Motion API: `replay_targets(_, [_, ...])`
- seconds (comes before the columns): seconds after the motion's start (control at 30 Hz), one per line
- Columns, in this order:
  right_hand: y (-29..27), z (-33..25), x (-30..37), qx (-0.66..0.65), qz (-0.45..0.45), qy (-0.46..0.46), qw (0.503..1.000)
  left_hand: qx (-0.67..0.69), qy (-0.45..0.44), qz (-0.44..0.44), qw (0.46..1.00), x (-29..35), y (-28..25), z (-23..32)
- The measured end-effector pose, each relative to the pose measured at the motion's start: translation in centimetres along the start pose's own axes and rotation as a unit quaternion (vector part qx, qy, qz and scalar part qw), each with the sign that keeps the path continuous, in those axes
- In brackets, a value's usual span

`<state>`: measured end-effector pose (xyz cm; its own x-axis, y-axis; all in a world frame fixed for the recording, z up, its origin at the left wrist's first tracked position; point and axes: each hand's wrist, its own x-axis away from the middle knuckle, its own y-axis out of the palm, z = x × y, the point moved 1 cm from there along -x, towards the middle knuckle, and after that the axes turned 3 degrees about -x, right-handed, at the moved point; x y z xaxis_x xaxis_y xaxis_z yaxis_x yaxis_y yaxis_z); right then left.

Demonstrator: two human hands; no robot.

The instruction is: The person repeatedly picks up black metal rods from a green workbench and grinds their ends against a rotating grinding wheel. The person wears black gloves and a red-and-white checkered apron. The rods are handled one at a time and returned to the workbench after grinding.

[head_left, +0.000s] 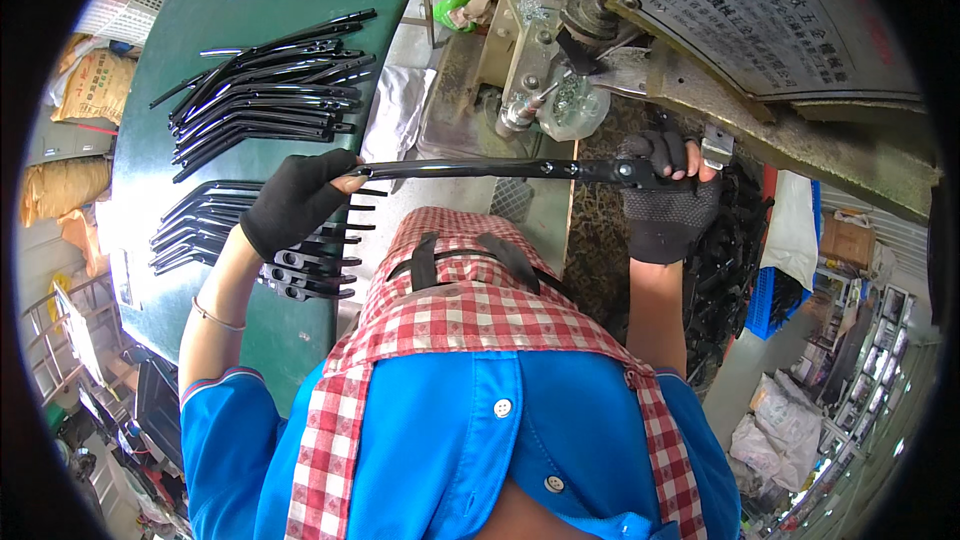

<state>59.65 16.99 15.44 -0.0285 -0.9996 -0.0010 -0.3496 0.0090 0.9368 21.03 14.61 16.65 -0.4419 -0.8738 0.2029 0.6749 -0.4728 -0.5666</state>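
Observation:
A glossy black metal tube [480,169] stretches sideways in front of my apron, with small holes towards its right end. My left hand [300,198], in a black glove with bare fingertips, is closed round the tube's left end. At the other end, a black bracket piece [627,170] joins the tube, and my right hand [672,205], gloved the same way, is closed over it. Just beyond my right fingers is a small silvery metal block [716,146] on the machine. Beneath my left hand lie several black tubes with flat, holed ends [300,275].
A green table [150,165] at left carries several piles of bent black tubes [265,105]. The machine [690,70] stands ahead and to the right, with a clear plastic container [575,108] of small metal parts. Black parts [730,260] are heaped at right, near a blue crate [765,305].

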Motion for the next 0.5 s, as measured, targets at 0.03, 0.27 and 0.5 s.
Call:
replay_targets(0.03, [0.1, 0.3, 0.1, 0.009, -0.008, 0.001, 1.0, -0.025, 0.0, 0.012, 1.0, -0.1, 0.1, 0.3])
replay_targets(0.27, [1.7, 2.3, -1.1, 0.015, -0.038, 0.002, 0.999, -0.104, 0.059, 0.12, 0.985, 0.0, 1.2, 0.7])
replay_targets(0.5, [-0.2, 2.5, -2.1, -0.011, -0.069, 0.008, 0.998, 0.034, -0.065, -0.056, 0.996, -0.6, 0.8, 1.0])
